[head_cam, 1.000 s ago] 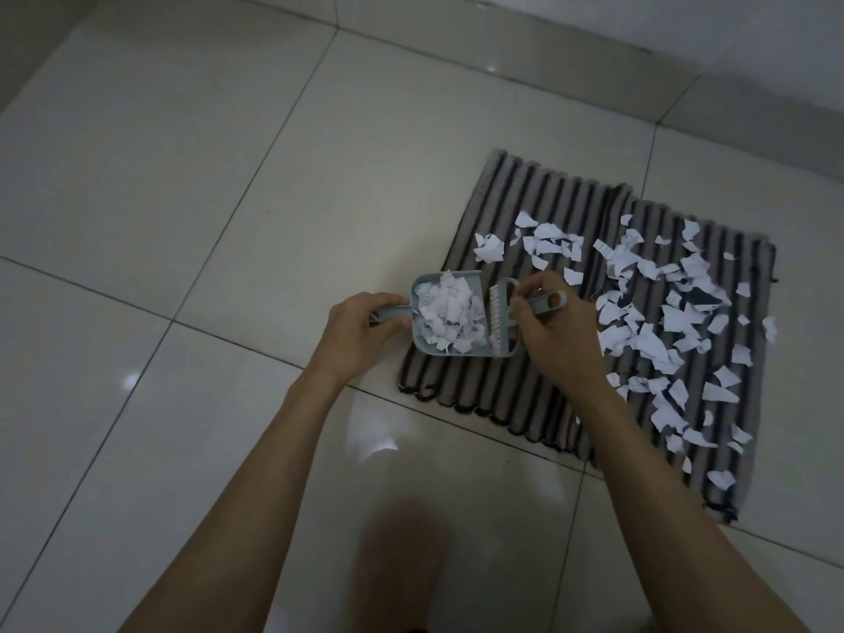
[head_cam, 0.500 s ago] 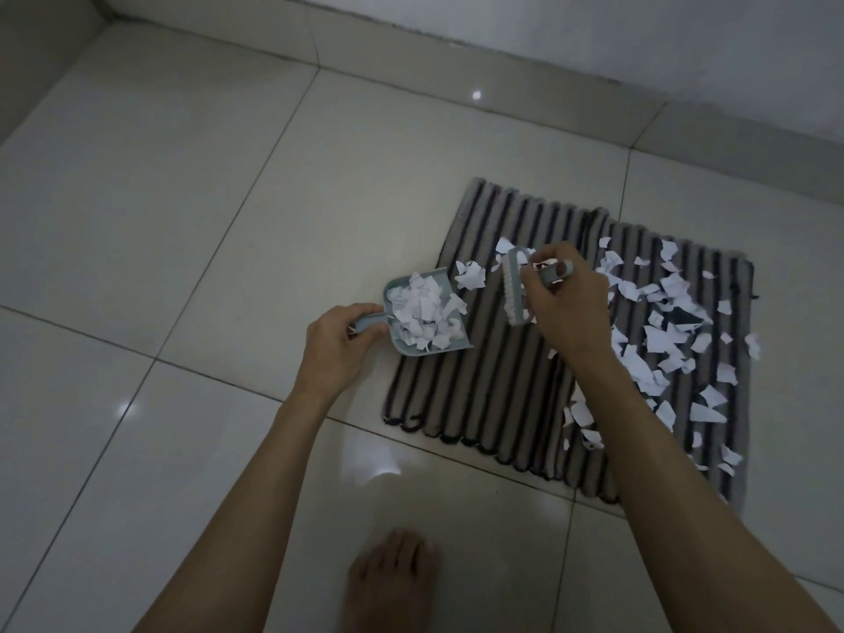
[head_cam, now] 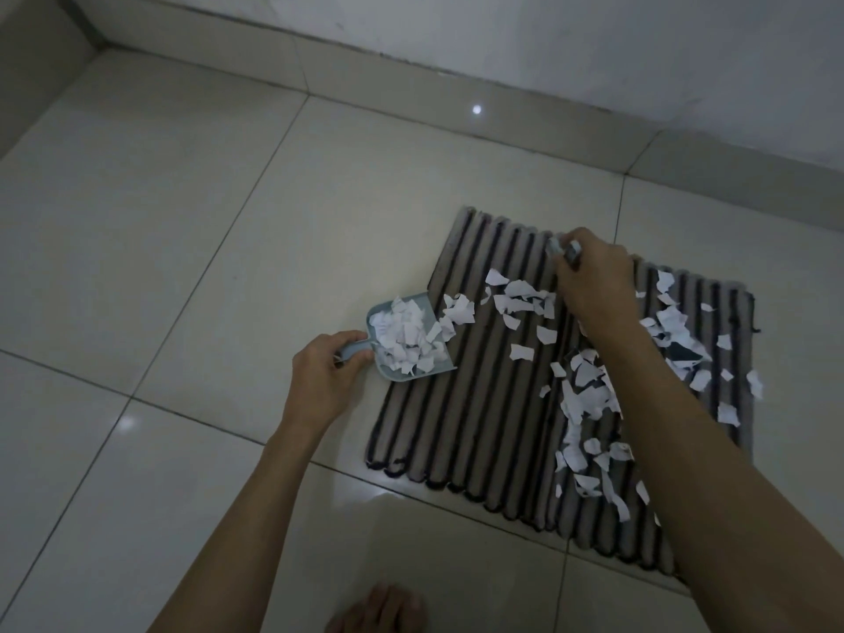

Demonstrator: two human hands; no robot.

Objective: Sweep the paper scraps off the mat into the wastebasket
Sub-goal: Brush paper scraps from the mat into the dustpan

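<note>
The left hand [head_cam: 326,381] grips the handle of the dustpan [head_cam: 406,342], which is heaped with scraps and rests at the mat [head_cam: 479,404] edge. The right hand [head_cam: 593,285] is closed round the brush [head_cam: 564,249], reaching beyond the paper scraps [head_cam: 525,299] just left of it. Risk: a fast stroke toward the full pan scatters scraps onto the floor tiles [head_cam: 182,221]. No wastebasket is visible.

Glossy tiled floor [head_cam: 173,230], tiled skirting [head_cam: 411,79], pale wall [head_cam: 593,34], bare foot [head_cam: 379,609].
</note>
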